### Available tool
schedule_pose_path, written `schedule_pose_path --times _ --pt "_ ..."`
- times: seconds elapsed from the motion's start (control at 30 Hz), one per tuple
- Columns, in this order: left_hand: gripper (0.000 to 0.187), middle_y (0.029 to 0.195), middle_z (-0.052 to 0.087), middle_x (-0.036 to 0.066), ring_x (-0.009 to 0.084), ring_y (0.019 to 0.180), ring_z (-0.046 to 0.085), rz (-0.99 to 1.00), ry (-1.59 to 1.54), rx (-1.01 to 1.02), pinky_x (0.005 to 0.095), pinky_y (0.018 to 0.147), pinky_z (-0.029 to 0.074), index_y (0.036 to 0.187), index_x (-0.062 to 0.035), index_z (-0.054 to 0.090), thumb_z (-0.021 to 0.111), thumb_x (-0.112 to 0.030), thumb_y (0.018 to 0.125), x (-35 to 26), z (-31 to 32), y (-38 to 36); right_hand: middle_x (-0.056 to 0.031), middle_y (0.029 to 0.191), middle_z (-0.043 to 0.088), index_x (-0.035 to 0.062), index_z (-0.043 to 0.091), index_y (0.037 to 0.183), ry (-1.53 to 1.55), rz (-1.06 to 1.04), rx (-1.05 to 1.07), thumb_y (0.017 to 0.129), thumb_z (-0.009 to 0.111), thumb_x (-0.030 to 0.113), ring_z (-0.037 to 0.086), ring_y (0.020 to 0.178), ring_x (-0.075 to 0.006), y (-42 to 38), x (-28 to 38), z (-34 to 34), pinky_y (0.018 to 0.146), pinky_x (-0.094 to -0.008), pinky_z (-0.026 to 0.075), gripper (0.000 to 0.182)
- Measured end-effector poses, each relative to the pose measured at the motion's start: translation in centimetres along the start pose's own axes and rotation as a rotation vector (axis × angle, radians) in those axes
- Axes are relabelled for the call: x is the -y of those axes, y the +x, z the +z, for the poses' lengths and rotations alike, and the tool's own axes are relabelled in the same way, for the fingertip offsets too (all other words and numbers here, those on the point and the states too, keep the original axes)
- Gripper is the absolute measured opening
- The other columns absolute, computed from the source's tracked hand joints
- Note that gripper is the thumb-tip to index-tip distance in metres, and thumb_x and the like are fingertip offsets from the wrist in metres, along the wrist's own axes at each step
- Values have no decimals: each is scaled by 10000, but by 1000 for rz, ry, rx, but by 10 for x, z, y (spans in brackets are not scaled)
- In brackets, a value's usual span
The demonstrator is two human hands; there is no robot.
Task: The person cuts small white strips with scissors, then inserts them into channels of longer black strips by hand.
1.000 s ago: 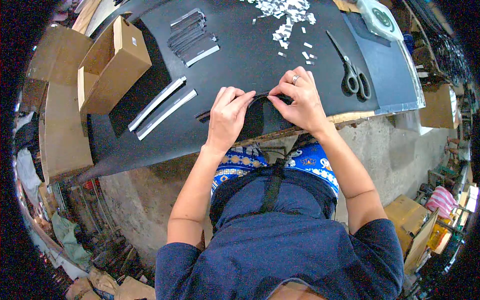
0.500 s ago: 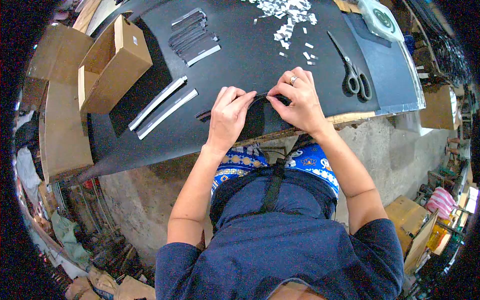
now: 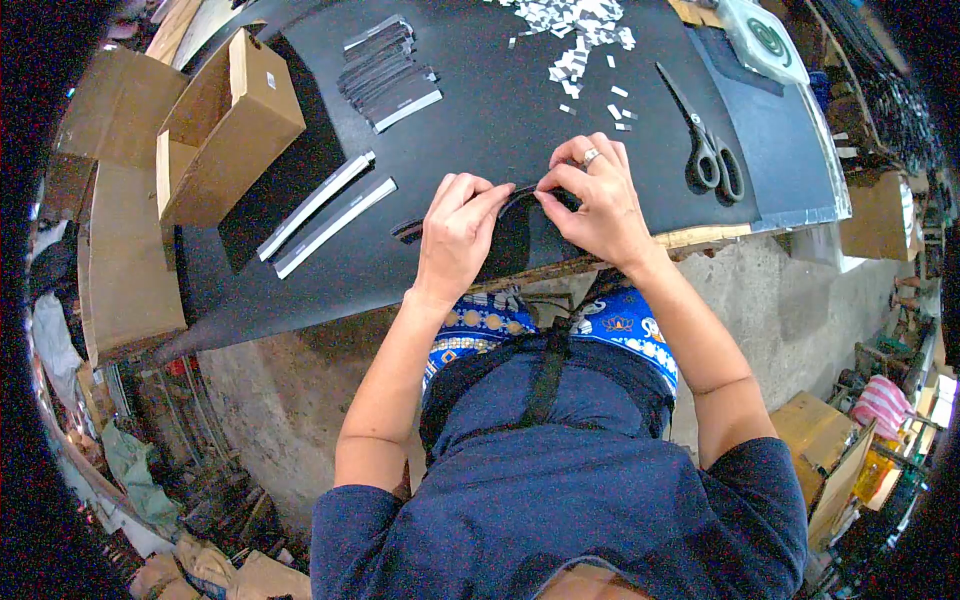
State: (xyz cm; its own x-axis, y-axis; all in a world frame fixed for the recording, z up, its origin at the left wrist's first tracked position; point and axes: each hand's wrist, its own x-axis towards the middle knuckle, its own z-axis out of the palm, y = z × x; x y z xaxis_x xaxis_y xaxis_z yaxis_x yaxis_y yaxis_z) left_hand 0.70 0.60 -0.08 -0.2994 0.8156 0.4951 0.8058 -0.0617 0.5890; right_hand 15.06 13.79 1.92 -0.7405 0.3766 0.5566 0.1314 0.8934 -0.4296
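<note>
While both hands pinch one dark strip (image 3: 515, 195) between them on the table (image 3: 480, 130), left hand (image 3: 455, 235) and right hand (image 3: 595, 205) look mid-piece; two strips (image 3: 325, 212) left of them seem unworked.

Scissors (image 3: 707, 145) on the right of the worktop (image 3: 480, 120), cardboard box (image 3: 225, 125) left, white paper scraps (image 3: 575, 35) up top, 2 strips (image 3: 325, 212) btw.

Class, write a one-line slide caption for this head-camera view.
Both hands, left hand and right hand, pinch a black strip on the black table, scissors lying nearby.
</note>
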Motion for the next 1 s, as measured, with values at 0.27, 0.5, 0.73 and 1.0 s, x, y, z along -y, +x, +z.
schedule_pose_path --times 0.27,0.5,0.73,1.0 --pt "172 806 583 98 256 792 565 5 1 10 344 701 465 938 -19 693 658 6 772 -1 -2 1 -4 805 612 106 615 729 7 -37 3 630 748 38 548 848 -203 0 -3 2 790 -344 384 178" --pt "189 786 552 97 252 763 539 47 -12 -9 350 670 457 931 10 684 632 39 751 0 0 1 -2 787 609 105 612 733 7 -44 0 626 748 34 547 837 -201 0 -4 3 796 -343 382 187" --pt "165 787 554 101 254 763 540 37 -2 4 352 668 458 917 12 683 636 24 759 1 0 1 -1 787 610 100 648 793 40 -10 -7 649 739 27 549 839 -200 1 -5 6 826 -350 382 186" --pt "150 791 563 98 257 773 549 21 -3 4 352 671 462 902 1 680 679 -31 755 -4 -2 3 0 771 624 97 680 780 108 -46 32 670 719 18 559 871 -202 2 -13 7 864 -357 376 141"
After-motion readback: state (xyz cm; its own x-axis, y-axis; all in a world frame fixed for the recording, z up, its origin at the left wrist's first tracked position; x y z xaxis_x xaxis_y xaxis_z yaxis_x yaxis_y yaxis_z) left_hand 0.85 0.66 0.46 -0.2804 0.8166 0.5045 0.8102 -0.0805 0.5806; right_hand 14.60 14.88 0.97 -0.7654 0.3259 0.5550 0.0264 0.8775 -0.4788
